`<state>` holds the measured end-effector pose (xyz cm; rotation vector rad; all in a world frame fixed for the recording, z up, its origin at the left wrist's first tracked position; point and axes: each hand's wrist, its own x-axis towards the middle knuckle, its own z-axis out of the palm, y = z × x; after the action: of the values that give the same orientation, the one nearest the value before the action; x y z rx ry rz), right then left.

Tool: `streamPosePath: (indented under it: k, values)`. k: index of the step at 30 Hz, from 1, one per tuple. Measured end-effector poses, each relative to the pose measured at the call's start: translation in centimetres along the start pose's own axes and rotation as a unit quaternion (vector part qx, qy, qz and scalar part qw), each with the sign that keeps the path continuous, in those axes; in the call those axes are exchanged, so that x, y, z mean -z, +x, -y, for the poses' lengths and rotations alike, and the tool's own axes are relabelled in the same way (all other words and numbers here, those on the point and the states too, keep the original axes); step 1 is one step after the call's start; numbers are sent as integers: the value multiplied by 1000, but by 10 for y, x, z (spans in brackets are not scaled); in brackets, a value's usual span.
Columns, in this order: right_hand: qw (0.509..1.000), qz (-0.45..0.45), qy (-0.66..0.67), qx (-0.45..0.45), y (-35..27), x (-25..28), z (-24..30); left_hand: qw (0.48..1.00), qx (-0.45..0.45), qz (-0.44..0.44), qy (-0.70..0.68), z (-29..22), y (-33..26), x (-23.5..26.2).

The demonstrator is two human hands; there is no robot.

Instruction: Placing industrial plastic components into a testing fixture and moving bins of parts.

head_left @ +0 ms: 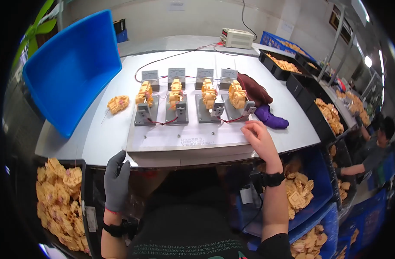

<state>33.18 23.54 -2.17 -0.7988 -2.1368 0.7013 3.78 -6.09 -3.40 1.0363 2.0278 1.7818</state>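
A white board (193,140) on the table carries a row of several metal test stands, each with a yellow plastic gear housing (176,93) clamped in it. A small analog meter (177,73) stands behind each housing. My bare right hand (258,136) rests at the board's right end, beside the rightmost stand (242,113), fingers loosely bent with nothing visible in them. In a grey glove, my left hand (117,179) hangs at the table's front edge by the board's left corner. Its thumb is apart from the fingers, and it appears to hold nothing.
One loose yellow housing (118,104) lies left of the board. Further left stands a tilted blue bin (76,73). Purple cloth (271,117) lies at right; a power supply (237,38) sits behind. Crates of yellow parts (59,203) flank me. Another person (374,146) works at far right.
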Motion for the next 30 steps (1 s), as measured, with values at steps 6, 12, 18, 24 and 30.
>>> streamPosePath:
  k: [6,12,18,24,30]
  values:
    - [998,-35,37,-29,-10,-3,-2,996,-64,-24,62,18,8,6]
    - [998,-32,32,-51,-9,-3,-2,954,-180,-50,235,15,45,14]
    - [998,-18,22,-62,-11,-2,0,921,-141,-26,361,54,79,15]
    - [998,-30,-2,-61,-10,-8,0,919,-97,-49,378,59,85,10]
    - [996,-45,-10,-79,-9,-12,1,913,-108,-61,389,59,86,4]
